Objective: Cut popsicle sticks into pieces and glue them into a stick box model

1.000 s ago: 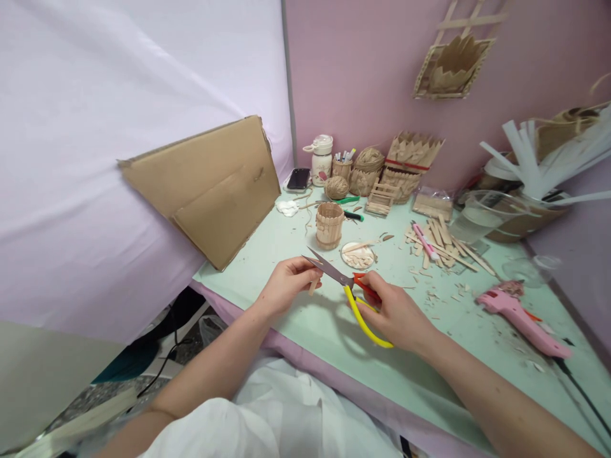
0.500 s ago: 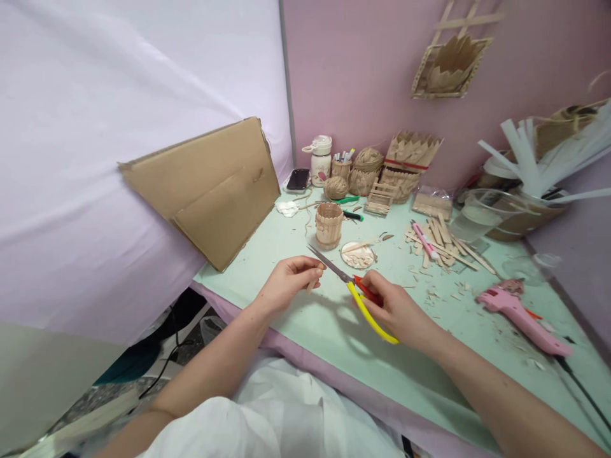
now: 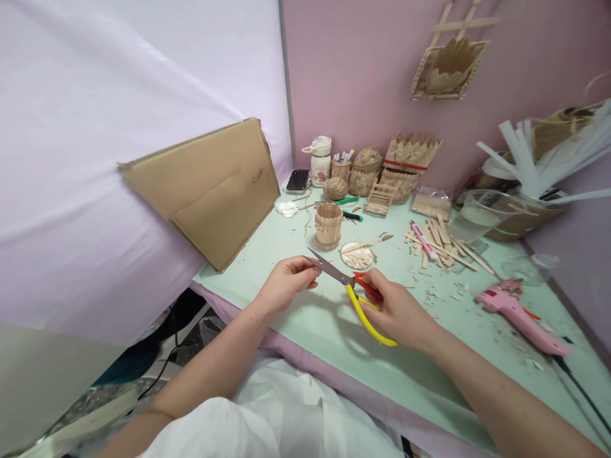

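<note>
From the head view, we see steel scissors with one yellow and one orange-red handle [image 3: 344,278] held above the pale green tabletop [image 3: 305,337], between the two hands. Our right hand [image 3: 394,308] is wrapped around the handles; our left hand [image 3: 286,283] sits at the blade end, thumb and fingers pinched on a thin, pale wooden sliver [image 3: 315,259] (barely a trace of it shows). The left fingers cover most of that sliver, the right fingers hide part of the handle loops, and the right forearm runs out of the frame. The scissors' long axis slants, the slightly parted blades pointing left and away from us, toward the near side of a round, wooden-slatted cup [image 3: 328,228].
</note>
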Demonstrator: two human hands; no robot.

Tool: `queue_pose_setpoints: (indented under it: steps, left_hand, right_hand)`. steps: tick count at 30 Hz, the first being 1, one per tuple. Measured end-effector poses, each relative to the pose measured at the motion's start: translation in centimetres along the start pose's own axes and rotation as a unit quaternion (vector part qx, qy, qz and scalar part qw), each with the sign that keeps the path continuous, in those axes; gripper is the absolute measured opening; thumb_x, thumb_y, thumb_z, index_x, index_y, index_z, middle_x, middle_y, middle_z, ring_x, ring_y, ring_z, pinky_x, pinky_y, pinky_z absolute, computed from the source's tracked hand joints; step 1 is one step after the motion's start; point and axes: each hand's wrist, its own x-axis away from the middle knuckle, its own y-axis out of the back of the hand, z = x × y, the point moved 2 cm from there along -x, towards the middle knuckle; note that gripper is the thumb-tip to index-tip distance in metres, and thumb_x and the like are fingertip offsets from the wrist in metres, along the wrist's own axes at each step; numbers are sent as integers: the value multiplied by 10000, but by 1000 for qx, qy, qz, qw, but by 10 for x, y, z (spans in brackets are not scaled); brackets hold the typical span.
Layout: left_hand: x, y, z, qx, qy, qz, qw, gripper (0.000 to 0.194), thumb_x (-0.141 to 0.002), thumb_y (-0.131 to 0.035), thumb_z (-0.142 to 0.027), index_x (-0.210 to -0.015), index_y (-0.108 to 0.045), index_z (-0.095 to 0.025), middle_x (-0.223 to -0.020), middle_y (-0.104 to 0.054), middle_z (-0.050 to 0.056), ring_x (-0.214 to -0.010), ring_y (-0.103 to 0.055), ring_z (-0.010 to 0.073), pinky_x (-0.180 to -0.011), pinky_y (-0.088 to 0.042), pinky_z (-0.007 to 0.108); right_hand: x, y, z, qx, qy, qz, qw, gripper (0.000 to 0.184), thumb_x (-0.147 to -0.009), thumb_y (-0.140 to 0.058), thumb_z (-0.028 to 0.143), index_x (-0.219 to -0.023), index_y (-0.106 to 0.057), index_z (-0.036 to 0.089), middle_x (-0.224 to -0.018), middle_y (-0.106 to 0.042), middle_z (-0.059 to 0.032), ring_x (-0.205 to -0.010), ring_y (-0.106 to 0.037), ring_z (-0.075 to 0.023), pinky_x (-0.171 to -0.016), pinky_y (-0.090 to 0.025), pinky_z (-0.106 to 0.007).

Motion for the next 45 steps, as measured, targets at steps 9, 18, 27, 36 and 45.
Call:
queue_pose_setpoints:
  steps: [9,18,27,36,45]
  left_hand:
    - [-1,3,3,-4,-23,17,1000,134,-679,-663,-258,-782,-677,-173,-691,-575,-17,-572,-411,59,-644,-384,251]
    - [-1,6,4,16,-10,22,1000,175,-646,-698,-262,-782,-672,-154,-754,-584,8,-599,-431,62,-637,-376,246]
    - [1,6,0,19,21,33,999,226,-600,-741,-306,-765,-676,-166,-718,-578,-4,-594,-455,64,-648,-386,257]
    - [0,8,2,-15,4,15,1000,197,-622,-717,-317,-760,-695,-177,-757,-611,6,-646,-461,81,-618,-367,236]
    - [-1,9,0,-65,-27,11,997,200,-649,-666,-262,-820,-701,-166,-750,-616,21,-628,-431,92,-586,-346,227]
  right_hand:
    - [0,0,2,12,1,13,1000,193,-766,-494,292,-742,-310,237,-590,-422,73,-500,-365,-100,-479,-239,-220]
    - [1,0,6,-27,-2,41,999,244,-787,-476,287,-709,-251,234,-554,-361,83,-498,-322,-97,-475,-222,-222]
    - [1,1,7,-108,-14,69,992,287,-859,-421,442,-719,-297,225,-595,-349,69,-530,-297,-91,-480,-236,-217]
    - [-1,4,5,-81,-22,53,995,244,-830,-466,394,-737,-315,227,-614,-391,69,-545,-333,-95,-491,-253,-215]
    - [1,5,3,-32,-1,50,998,200,-796,-477,319,-742,-304,234,-602,-389,65,-530,-338,-103,-485,-243,-221]
